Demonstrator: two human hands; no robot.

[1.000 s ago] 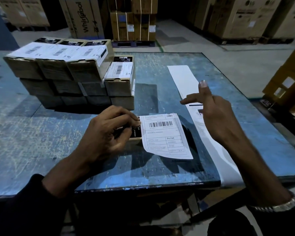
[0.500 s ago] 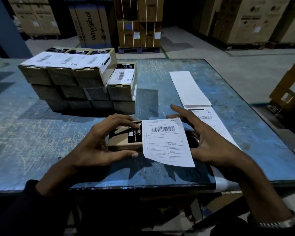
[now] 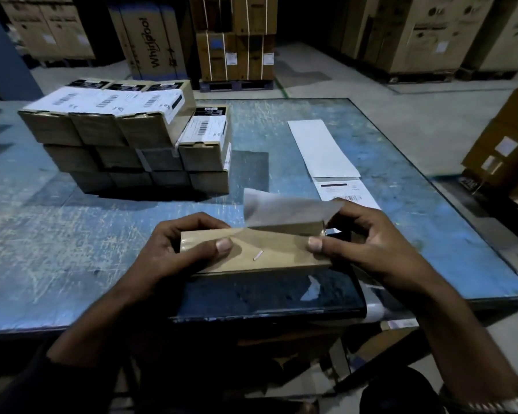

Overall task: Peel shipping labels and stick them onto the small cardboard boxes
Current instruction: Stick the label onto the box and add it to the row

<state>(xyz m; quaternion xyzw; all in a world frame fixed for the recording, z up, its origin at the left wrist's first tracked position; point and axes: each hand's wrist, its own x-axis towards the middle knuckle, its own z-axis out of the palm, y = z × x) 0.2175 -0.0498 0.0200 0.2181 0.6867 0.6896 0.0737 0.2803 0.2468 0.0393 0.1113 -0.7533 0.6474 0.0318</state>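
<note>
Shipping label (image 3: 284,209) stands up off the far edge of the small cardboard box (image 3: 251,252) you hold just above the near part of the bench (image 3: 72,249), its blank underside toward you, so nothing on it can be read. Your left hand (image 3: 174,252) has a curled grip round the box's left end, thumb flat on the plain brown face that is turned up. Your right hand (image 3: 362,240) has its fingers curled round the right end, thumb on that same face and fingertips at the label's corner; whether they pinch the paper or only steady it, you cannot tell from here.

You appear to be mid-stick: the label seems fixed along one face and still has its free flap to wrap. The next move calls for folding that flap down over the edge and smoothing it flat, from the stuck side outward, so no crease or bubble sets in.

Behind, the stack of labelled boxes (image 3: 126,135) shows barcodes on white labels, the print too small to read. The label strip (image 3: 326,153) lies to the right on the bench, one printed label still on it. On the floor beyond, a tall carton (image 3: 151,40) reads "Whirlpool".
</note>
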